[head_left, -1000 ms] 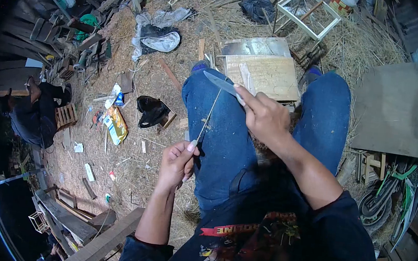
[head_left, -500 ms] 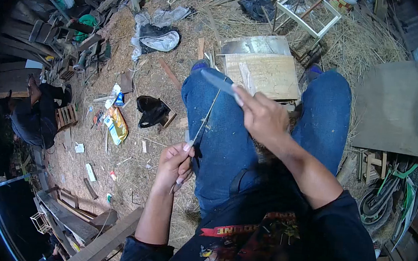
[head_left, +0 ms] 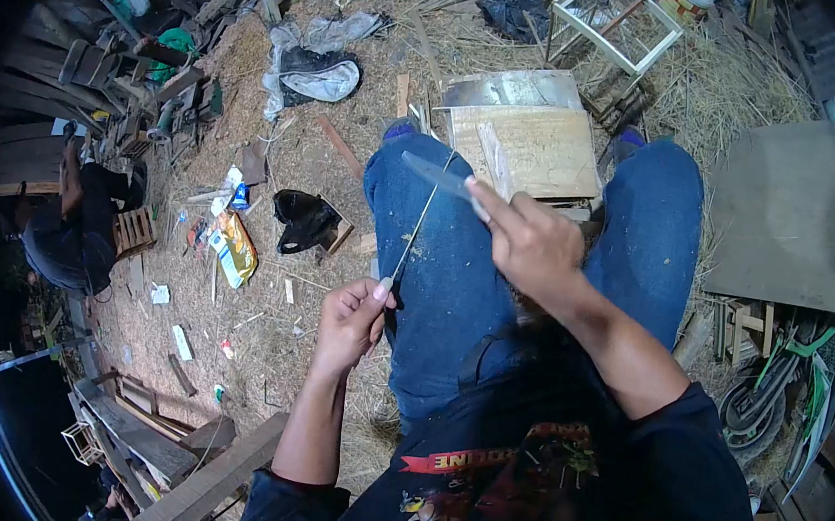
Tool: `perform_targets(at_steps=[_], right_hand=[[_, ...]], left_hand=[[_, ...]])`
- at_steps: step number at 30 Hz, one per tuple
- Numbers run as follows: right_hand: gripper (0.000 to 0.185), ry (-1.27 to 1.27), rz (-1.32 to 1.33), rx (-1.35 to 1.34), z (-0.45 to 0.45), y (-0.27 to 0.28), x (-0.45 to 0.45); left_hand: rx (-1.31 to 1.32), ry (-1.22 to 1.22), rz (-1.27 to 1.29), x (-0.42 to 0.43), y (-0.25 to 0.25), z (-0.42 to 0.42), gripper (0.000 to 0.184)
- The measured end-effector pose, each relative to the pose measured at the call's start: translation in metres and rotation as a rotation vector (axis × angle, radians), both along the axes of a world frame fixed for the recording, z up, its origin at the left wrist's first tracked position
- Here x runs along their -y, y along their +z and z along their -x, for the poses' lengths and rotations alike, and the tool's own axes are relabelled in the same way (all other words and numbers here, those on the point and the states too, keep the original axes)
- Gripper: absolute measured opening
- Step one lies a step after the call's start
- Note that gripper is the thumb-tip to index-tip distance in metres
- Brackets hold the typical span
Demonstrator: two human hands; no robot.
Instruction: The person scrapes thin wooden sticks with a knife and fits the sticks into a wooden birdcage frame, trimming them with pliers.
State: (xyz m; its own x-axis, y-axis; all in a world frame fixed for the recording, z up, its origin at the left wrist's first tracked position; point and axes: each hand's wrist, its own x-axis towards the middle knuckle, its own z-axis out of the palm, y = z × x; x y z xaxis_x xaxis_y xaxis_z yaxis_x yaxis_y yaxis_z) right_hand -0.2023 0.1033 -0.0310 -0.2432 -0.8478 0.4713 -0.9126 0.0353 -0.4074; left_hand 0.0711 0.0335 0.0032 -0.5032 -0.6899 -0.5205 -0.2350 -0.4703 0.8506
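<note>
My left hand (head_left: 354, 323) is closed round the lower end of a thin strip (head_left: 414, 235), which slants up across my left thigh in jeans (head_left: 449, 294). My right hand (head_left: 530, 239) grips a knife by its handle, which my fingers hide. The knife's pale blade (head_left: 436, 173) points left over my knee and crosses the strip near its upper end. Whether the blade touches the strip I cannot tell.
Wooden boards (head_left: 529, 151) lie between my feet. A black plastic bag (head_left: 301, 221) and a yellow packet (head_left: 232, 248) are on the littered ground at left. Another person (head_left: 68, 237) sits at far left. A large board (head_left: 799, 212) and a green-and-white motorbike (head_left: 778, 381) are at right.
My left hand slid down the strip's line and came back up a little. My right hand with the knife shifted slightly. The other person's arm moved.
</note>
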Motion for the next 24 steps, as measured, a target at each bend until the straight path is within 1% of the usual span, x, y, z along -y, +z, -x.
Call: perform_targets(at_steps=[2,3,4,6,7,8,10,11,12,14,15,16,18,19,21,23,24], right_hand=[[0.042,0.056,-0.063,-0.074,-0.013,0.002,-0.010],[0.041,0.117,0.021,-0.061,-0.011,0.003,-0.008],[0.041,0.116,0.021,-0.063,-0.006,0.004,-0.005],[0.042,-0.035,-0.021,-0.041,0.001,0.007,0.000],[0.041,-0.037,-0.058,-0.121,-0.008,0.007,-0.004],[0.041,-0.038,-0.057,-0.123,-0.010,0.006,-0.006],[0.041,0.106,0.027,-0.159,-0.009,0.005,-0.007],[0.038,0.052,-0.044,-0.208,-0.002,0.005,-0.005],[0.038,0.052,-0.047,-0.204,-0.001,0.006,-0.004],[0.038,-0.025,-0.081,-0.083,0.000,0.009,-0.001],[0.037,0.033,-0.026,-0.079,-0.002,0.008,-0.003],[0.037,0.030,-0.025,-0.083,0.000,0.006,-0.002],[0.037,-0.003,-0.068,-0.003,0.004,0.005,0.002],[0.037,-0.052,-0.072,0.038,0.005,0.004,0.005],[0.037,-0.024,-0.068,0.024,-0.002,0.006,0.004],[0.040,0.047,-0.045,0.029,-0.003,0.002,0.004],[0.040,0.047,-0.046,0.030,-0.002,-0.001,0.007]], left_hand=[[0.068,-0.036,0.057,0.000,0.002,0.002,0.031],[0.065,-0.037,0.058,0.000,0.002,0.004,0.031],[0.077,-0.036,0.077,0.000,0.001,0.005,0.029],[0.098,-0.033,0.093,-0.002,0.000,0.003,0.028],[0.104,-0.034,0.121,-0.002,0.000,0.003,0.027],[0.107,-0.036,0.150,-0.002,-0.001,0.004,0.027],[0.098,-0.044,0.149,-0.001,-0.001,0.005,0.029],[0.095,-0.050,0.142,-0.002,-0.001,0.003,0.031],[0.099,-0.050,0.139,-0.003,-0.001,0.002,0.031],[0.036,-0.055,0.055,-0.003,0.001,0.000,0.033],[0.033,-0.057,0.058,-0.002,0.001,0.000,0.033],[0.033,-0.062,0.060,-0.004,-0.001,0.000,0.034],[0.032,-0.072,0.057,-0.005,-0.002,0.000,0.035],[0.004,-0.063,0.013,-0.005,-0.001,-0.001,0.033],[-0.024,-0.049,-0.030,-0.007,0.003,-0.004,0.032],[-0.106,-0.010,-0.133,-0.006,0.009,-0.004,0.031],[-0.105,-0.010,-0.135,-0.007,0.010,-0.005,0.031]])
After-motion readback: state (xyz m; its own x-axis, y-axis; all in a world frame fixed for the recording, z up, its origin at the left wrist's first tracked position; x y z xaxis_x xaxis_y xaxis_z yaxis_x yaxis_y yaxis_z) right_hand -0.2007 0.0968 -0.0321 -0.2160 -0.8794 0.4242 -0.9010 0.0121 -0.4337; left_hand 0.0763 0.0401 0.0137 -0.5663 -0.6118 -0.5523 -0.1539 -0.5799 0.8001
